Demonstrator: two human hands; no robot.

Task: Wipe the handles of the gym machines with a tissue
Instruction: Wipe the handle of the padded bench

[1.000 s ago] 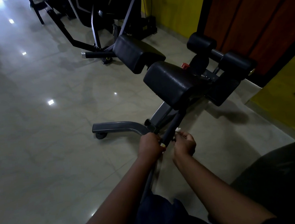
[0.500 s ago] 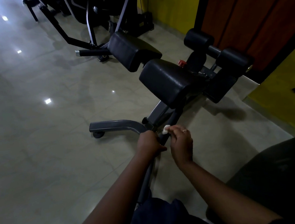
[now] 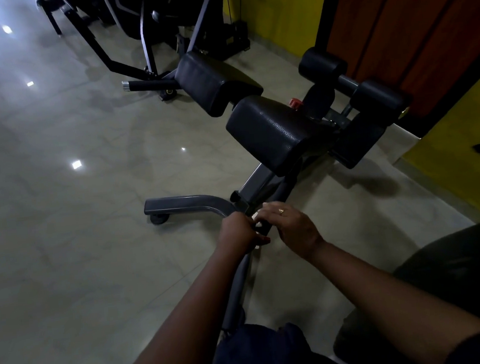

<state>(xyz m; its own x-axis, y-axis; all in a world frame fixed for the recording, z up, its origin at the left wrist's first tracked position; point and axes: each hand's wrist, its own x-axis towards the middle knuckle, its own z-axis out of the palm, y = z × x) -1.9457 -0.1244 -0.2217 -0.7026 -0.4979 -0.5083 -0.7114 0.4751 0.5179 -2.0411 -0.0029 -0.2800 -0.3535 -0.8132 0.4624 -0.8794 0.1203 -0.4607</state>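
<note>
Hands: 2, lower ctr.
L hand (image 3: 237, 233): wrapped round handle (image 3: 239, 283).
R hand (image 3: 292, 226): fingers curled over 1 tissue (image 3: 255, 217), on handle, touching L.
Upper right: 2 seat pads (image 3: 272, 132), 2 rollers (image 3: 321, 63).

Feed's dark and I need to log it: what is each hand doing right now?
Left hand: closed, gripping the handle bar.
Right hand: closed, holding the tissue against that bar.

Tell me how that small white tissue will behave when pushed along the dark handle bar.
The small white tissue looks crumpled between the left hand and right hand, so probably soft, floppy, light. It may bunch or tear against the dark handle bar.
</note>
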